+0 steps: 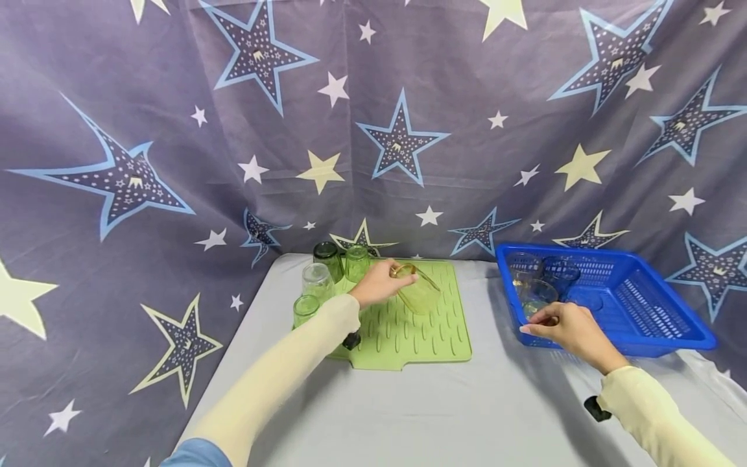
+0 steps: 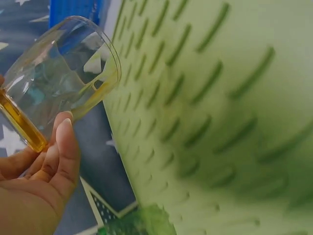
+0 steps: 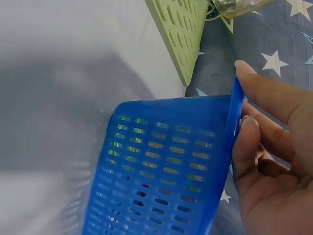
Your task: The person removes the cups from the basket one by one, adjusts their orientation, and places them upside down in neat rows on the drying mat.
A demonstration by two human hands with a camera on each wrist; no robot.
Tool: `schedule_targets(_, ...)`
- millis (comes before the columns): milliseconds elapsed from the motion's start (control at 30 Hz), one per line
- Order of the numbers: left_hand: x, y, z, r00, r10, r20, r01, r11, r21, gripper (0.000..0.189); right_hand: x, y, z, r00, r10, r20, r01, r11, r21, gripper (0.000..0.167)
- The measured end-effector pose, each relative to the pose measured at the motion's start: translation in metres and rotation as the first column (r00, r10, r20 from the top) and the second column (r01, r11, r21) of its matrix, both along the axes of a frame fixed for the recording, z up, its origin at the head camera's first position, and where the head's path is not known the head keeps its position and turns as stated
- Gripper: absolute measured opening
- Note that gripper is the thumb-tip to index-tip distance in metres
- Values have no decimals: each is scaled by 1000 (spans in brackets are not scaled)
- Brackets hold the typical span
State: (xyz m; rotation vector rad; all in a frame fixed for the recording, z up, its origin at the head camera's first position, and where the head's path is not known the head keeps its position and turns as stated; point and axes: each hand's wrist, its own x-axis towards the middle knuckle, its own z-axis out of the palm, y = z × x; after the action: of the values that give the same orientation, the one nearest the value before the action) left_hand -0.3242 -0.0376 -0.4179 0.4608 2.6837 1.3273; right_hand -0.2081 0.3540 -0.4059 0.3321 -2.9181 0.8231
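Note:
My left hand [image 1: 382, 283] grips a clear yellowish drinking glass [image 1: 421, 298] by its thick amber base. The glass hangs tilted, mouth downward, over the green ridged drying mat [image 1: 432, 347]. In the left wrist view, the fingers lie around the base of the glass [image 2: 63, 68] and its open rim faces the mat [image 2: 195, 132]. At the near left corner of the blue plastic basket [image 1: 671, 347] is my right hand [image 1: 569, 331]. The right wrist view has its thumb and fingers pinching the rim of the basket [image 3: 171, 142].
On the mat's left side stand a dark green glass [image 1: 328, 261], a green glass [image 1: 357, 264], a clear glass [image 1: 317, 282] and a smaller green glass [image 1: 305, 309]. Several clear glasses [image 1: 537, 295] are in the basket's left end. A star-patterned curtain [image 1: 397, 143] hangs behind the table [image 1: 408, 415].

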Motion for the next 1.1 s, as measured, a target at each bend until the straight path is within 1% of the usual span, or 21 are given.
schedule_targets(133, -4, -15, 3, 998, 18, -52, -23, 995, -94, 77, -1, -1, 0, 1000, 0, -9, 0, 1000, 4, 29)
schedule_targets(267, -4, -27, 6, 996, 24, -83, -36, 988, -153, 84, -1, -1, 0, 1000, -16, -9, 16, 1000, 4, 31)
schedule_targets(533, -3, -52, 7, 990, 50, -131, -84, 960, -268, 80, 1, -2, -2, 1000, -18, -19, 18, 1000, 5, 29)
schedule_targets(667, -1, -63, 9, 986, 58, -158, -107, 941, -322, 79, 3, -1, -2, 999, -23, -38, 24, 1000, 8, 29)
schedule_targets(833, 1, -75, 13, 983, 73, -170, -131, 923, -361, 79, 6, -1, -3, 998, -25, -60, 26, 1000, 6, 30)
schedule_targets(900, 1, -79, 14, 982, 75, -171, -136, 916, -377, 79, 6, -1, -3, 998, -27, -53, 27, 1000, 2, 30)
schedule_targets(1000, 0, -87, 14, 981, 76, -180, -146, 898, -414, 78, 7, -2, -4, 999, -29, -41, 29, 1000, -4, 30)
schedule_targets(1100, -1, -93, 14, 978, 84, -189, -158, 893, -422, 78, 7, -3, -4, 999, -26, -43, 26, 1000, -10, 29)
